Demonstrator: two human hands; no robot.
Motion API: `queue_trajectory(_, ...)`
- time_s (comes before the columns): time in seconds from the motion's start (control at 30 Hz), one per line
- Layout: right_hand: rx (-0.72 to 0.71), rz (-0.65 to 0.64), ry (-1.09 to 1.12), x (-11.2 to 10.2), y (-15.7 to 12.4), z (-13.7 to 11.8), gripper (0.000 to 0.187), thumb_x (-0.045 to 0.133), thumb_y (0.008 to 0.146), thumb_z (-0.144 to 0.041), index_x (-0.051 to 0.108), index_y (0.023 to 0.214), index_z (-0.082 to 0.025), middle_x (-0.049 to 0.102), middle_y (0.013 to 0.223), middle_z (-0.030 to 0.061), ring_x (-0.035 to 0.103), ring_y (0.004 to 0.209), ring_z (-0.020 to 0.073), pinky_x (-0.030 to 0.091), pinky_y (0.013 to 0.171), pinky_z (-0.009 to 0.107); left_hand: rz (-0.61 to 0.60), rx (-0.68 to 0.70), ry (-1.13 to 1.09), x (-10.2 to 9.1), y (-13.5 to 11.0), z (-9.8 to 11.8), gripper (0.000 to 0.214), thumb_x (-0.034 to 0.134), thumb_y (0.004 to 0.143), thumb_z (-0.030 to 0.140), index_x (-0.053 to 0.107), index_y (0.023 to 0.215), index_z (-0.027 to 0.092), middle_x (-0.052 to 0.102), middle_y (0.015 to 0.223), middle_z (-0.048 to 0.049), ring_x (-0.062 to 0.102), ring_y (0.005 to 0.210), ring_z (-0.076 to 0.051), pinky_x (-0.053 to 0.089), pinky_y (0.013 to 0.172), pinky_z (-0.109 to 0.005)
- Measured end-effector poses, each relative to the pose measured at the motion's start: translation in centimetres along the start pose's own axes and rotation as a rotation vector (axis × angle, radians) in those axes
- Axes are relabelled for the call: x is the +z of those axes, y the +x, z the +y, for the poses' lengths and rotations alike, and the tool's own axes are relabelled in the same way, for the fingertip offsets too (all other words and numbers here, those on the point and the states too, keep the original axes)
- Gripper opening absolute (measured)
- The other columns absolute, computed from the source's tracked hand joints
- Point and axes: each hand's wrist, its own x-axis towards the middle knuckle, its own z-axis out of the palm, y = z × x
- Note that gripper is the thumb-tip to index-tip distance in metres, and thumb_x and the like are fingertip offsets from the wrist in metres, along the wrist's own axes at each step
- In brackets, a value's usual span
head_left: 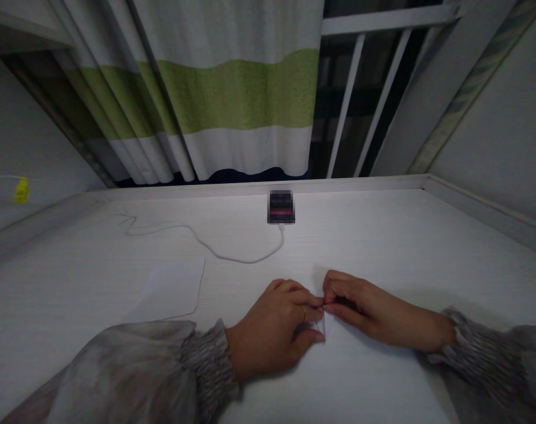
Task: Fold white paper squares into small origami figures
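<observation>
Between my two hands on the white table is a small folded piece of white paper (328,325), mostly covered by my fingers. My left hand (285,324), with a ring on one finger, presses the paper from the left, thumb near its lower edge. From the right, my right hand (360,303) pinches the paper's upper corner between thumb and fingers. The fingertips of both hands nearly meet there. To the left of my left hand, a flat sheet of white paper (175,288) lies on the table, partly behind my left sleeve.
A pixelated dark device (280,207) stands at the back of the table (373,229), with a white cable (232,259) running left from it. Behind are a green-and-white curtain (245,94) and a barred window (365,100). A yellow tag (21,190) hangs at the left wall.
</observation>
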Motion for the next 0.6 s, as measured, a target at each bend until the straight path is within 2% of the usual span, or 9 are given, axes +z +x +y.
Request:
queue_trajectory(0.2,0.025,0.003,-0.038,0.1,-0.1,-0.1,0.010,0.042,0.085,-0.017,0.046,0.076,-0.017,0.049,0.080,0.0035,0.047,0.075,0.0141,0.042,0.070,0.028,0.073,0.002,-0.071,0.3,0.1,-0.2,0.021,0.054,0.075,0.015,0.064,0.093,0.019,0.064,0.103,-0.0033,0.052,0.096,-0.017,0.035,0.089,-0.035)
queue_trajectory(0.3,0.016,0.005,-0.050,0.1,-0.1,-0.1,0.011,0.041,0.085,-0.017,0.046,0.076,-0.017,0.049,0.079,0.0036,0.047,0.075,0.0147,0.042,0.071,0.030,0.104,-0.049,-0.100,0.7,0.4,-0.4,0.014,0.057,0.077,0.023,0.066,0.087,0.021,0.066,0.098,-0.0009,0.054,0.092,-0.016,0.038,0.085,-0.034)
queue_trajectory(0.4,0.012,0.009,-0.061,0.1,-0.1,-0.2,0.011,0.040,0.086,-0.018,0.045,0.076,-0.017,0.048,0.081,0.0042,0.046,0.076,0.0152,0.042,0.072,0.031,0.105,-0.095,-0.107,1.0,0.6,-0.4,0.014,0.062,0.073,0.031,0.066,0.083,0.021,0.068,0.095,-0.0002,0.057,0.088,-0.016,0.039,0.083,-0.033)
queue_trajectory(0.6,0.015,0.003,-0.081,0.1,-0.2,-0.5,0.011,0.038,0.087,-0.018,0.046,0.078,-0.017,0.048,0.081,0.0049,0.045,0.075,0.0158,0.043,0.072,0.033,0.136,-0.158,-0.104,1.1,0.8,0.0,0.022,0.069,0.066,0.030,0.065,0.086,0.020,0.068,0.094,-0.0007,0.058,0.086,-0.017,0.040,0.082,-0.035)
